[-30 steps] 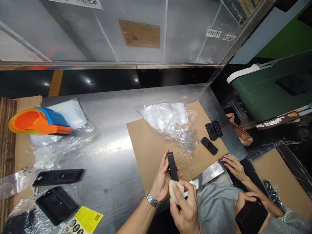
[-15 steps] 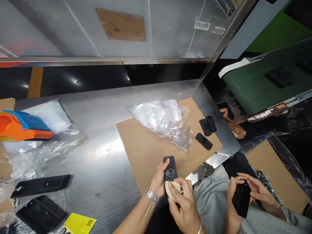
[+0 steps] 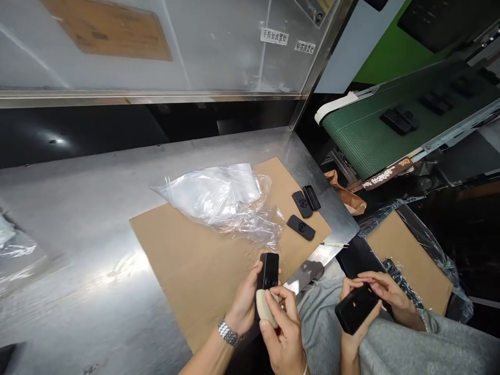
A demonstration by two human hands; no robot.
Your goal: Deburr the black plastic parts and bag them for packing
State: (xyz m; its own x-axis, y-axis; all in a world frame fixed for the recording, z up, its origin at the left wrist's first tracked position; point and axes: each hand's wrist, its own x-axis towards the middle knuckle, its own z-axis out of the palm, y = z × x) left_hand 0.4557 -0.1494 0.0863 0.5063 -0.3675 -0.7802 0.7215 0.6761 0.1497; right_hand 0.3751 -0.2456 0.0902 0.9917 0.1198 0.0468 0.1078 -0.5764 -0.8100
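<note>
My left hand (image 3: 244, 302), with a metal watch at its wrist, grips a black rectangular plastic part (image 3: 269, 268) along its sides. The part stands roughly upright, glossy face toward me. In my right hand (image 3: 284, 330) is a pale cream pad (image 3: 266, 308), pinched between thumb and fingers and pressed against the part's lower end. Beyond my hands, a brown cardboard sheet (image 3: 187, 281) carries a clear plastic bag (image 3: 219, 200). Several similar black parts (image 3: 300, 227) lie at the sheet's right side.
On my right a co-worker's hands (image 3: 390, 294) hold another black part (image 3: 356, 308). A green conveyor belt (image 3: 351, 140) with black parts runs at the upper right. A thin white pen-like tool (image 3: 334, 244) lies by the metal table's (image 3: 101, 302) right edge. A cardboard-topped box (image 3: 410, 255) stands beyond.
The view has swung right. The black part in my left hand has turned from its face with a round recess to a smooth glossy face. The pad stays at its lower end.
</note>
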